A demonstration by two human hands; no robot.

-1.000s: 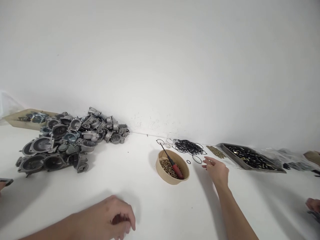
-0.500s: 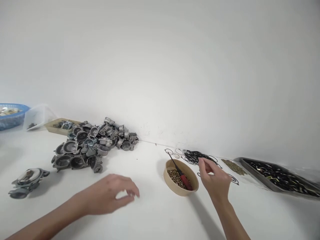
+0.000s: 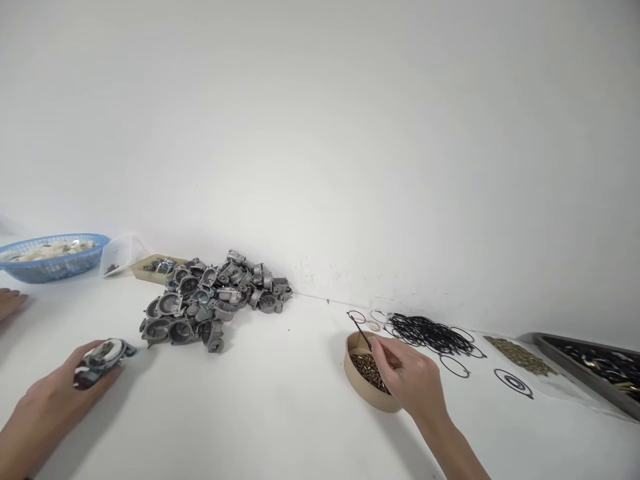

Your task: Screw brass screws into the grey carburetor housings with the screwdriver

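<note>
My left hand (image 3: 47, 400) reaches out at the lower left, and its fingers close round a single grey metal housing (image 3: 106, 355) that lies on the white table (image 3: 280, 413). My right hand (image 3: 413, 381) hovers over a tan bowl (image 3: 356, 379) of small brass screws (image 3: 367, 368). Its fingers are closed on the handle of a screwdriver; only the thin dark shaft (image 3: 361, 332) sticks out toward the wall. The handle itself is hidden by my hand.
A heap of grey metal housings (image 3: 210, 300) lies by the wall. Black O-rings (image 3: 430, 333) lie right of the bowl, then brass bits (image 3: 520, 357) and a dark tray (image 3: 595, 363). A blue basket (image 3: 53, 257) and another person's hand (image 3: 10, 301) are far left.
The view has swung left. My left hand moved left onto the single housing. My right hand left the O-rings, came over the bowl and took hold of the screwdriver.
</note>
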